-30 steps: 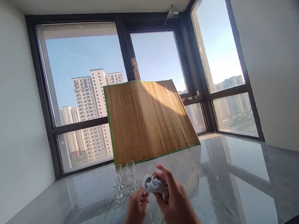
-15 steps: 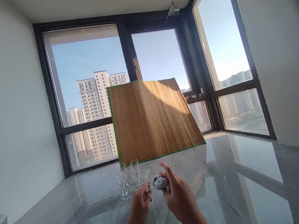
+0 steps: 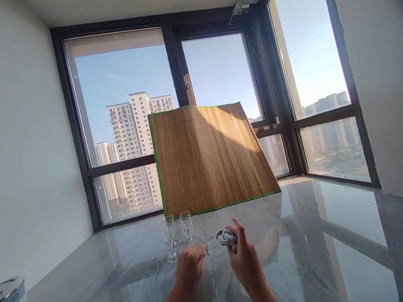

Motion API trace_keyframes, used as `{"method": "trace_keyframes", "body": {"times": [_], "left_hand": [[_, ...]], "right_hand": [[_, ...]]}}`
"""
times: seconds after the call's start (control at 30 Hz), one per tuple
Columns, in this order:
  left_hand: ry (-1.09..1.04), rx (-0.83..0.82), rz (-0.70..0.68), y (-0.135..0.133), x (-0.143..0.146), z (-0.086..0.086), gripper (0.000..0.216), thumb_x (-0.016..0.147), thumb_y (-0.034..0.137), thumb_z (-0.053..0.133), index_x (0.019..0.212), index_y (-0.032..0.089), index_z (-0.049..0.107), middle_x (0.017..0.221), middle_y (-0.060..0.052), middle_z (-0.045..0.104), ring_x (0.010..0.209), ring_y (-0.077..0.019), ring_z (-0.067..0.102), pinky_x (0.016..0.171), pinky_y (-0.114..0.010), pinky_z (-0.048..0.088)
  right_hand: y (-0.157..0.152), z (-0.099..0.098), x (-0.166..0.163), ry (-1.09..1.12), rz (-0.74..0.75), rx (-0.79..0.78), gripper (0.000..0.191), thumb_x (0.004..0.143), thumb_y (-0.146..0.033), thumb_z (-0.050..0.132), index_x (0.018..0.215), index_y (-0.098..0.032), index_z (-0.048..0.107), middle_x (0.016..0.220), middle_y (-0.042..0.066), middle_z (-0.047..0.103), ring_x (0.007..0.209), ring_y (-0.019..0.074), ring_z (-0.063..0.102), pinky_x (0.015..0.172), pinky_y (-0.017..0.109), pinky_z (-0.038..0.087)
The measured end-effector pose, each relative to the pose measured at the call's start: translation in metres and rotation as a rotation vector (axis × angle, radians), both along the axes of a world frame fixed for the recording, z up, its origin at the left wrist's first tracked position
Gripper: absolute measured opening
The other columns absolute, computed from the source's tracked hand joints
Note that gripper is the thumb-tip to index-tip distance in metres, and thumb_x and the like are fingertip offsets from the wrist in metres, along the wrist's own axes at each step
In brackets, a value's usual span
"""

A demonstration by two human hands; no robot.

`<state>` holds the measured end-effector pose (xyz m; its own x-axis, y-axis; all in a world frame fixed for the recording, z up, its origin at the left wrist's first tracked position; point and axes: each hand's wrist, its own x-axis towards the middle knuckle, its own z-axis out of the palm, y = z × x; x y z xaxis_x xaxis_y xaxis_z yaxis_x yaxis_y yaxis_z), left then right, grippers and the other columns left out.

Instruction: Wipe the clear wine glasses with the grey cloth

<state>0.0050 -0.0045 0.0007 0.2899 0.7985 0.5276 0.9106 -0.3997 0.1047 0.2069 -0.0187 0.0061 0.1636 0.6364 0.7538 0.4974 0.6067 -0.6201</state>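
Note:
My left hand (image 3: 189,264) is closed round the stem of a clear stemmed glass (image 3: 211,244). The bowl of this glass tips to the right and is hard to make out against the grey surface. Just right of it, my right hand (image 3: 246,257) grips a bunched grey cloth (image 3: 226,237), which sits at or very near the glass's rim; whether they touch I cannot tell. One finger of that hand sticks up off the cloth. Beyond my left hand several clear stemmed glasses stand upright, among them a nearer glass (image 3: 172,256) and a farther glass (image 3: 186,222).
A green-edged bamboo mat (image 3: 214,156) leans against the dark window frame (image 3: 174,55) behind the glasses. The glossy grey stone surface (image 3: 317,260) reflects the windows. At the lower left corner, part of a round lidded container (image 3: 10,289) shows.
The held glass has turned from nearly upright to leaning right, as my left hand rolled over with its back up. My right hand and the cloth have shifted slightly right. The view has swung a little.

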Motion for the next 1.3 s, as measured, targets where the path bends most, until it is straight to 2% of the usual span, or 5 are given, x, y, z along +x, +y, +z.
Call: {"method": "trace_keyframes", "body": {"times": [0.13, 0.5, 0.8, 1.0, 1.3], "left_hand": [[-0.031, 0.036, -0.071, -0.002, 0.002, -0.001, 0.035, 0.09, 0.016, 0.045, 0.105, 0.026, 0.075, 0.081, -0.006, 0.072, 0.083, -0.0234, 0.063, 0.079, -0.031, 0.046], [0.023, 0.012, -0.096, 0.001, -0.001, -0.001, 0.034, 0.086, 0.01, 0.047, 0.098, 0.022, 0.076, 0.08, -0.006, 0.071, 0.083, -0.0243, 0.062, 0.08, -0.034, 0.047], [0.036, 0.017, -0.048, -0.001, -0.002, 0.0, 0.034, 0.089, 0.012, 0.046, 0.099, 0.024, 0.076, 0.083, -0.005, 0.072, 0.087, -0.025, 0.063, 0.082, -0.035, 0.048], [-0.027, 0.077, -0.068, -0.003, 0.0, 0.0, 0.032, 0.092, 0.016, 0.046, 0.099, 0.025, 0.075, 0.081, -0.005, 0.071, 0.086, -0.0243, 0.062, 0.085, -0.036, 0.048], [-0.443, -0.13, -0.174, 0.001, 0.016, -0.008, 0.029, 0.088, 0.034, 0.054, 0.072, 0.019, 0.073, 0.071, -0.004, 0.069, 0.073, -0.0204, 0.059, 0.072, -0.03, 0.044]], "right_hand": [[0.004, -0.004, 0.01, 0.036, -0.137, -0.047, 0.064, 0.081, -0.015, 0.046, 0.142, -0.019, 0.028, 0.109, 0.01, 0.065, 0.087, 0.0222, 0.069, 0.074, 0.034, 0.054], [-0.004, 0.0, 0.011, 0.017, 0.367, -0.334, 0.055, 0.068, -0.011, 0.048, 0.122, -0.018, 0.056, 0.067, -0.005, 0.06, 0.067, 0.0159, 0.058, 0.067, 0.025, 0.045], [0.006, -0.016, 0.003, 0.116, 0.292, -0.445, 0.059, 0.094, -0.039, 0.037, 0.145, -0.013, 0.045, 0.125, 0.016, 0.067, 0.114, 0.0257, 0.066, 0.099, 0.042, 0.05], [-0.005, -0.002, -0.006, 0.259, 0.353, -0.48, 0.062, 0.084, -0.032, 0.047, 0.144, -0.015, 0.041, 0.072, -0.001, 0.066, 0.068, 0.0183, 0.066, 0.068, 0.031, 0.055], [-0.019, 0.016, 0.01, 0.752, 0.576, -0.658, 0.056, 0.081, -0.041, 0.054, 0.132, -0.018, 0.047, 0.067, -0.004, 0.057, 0.041, 0.0085, 0.042, 0.037, 0.017, 0.023]]}}
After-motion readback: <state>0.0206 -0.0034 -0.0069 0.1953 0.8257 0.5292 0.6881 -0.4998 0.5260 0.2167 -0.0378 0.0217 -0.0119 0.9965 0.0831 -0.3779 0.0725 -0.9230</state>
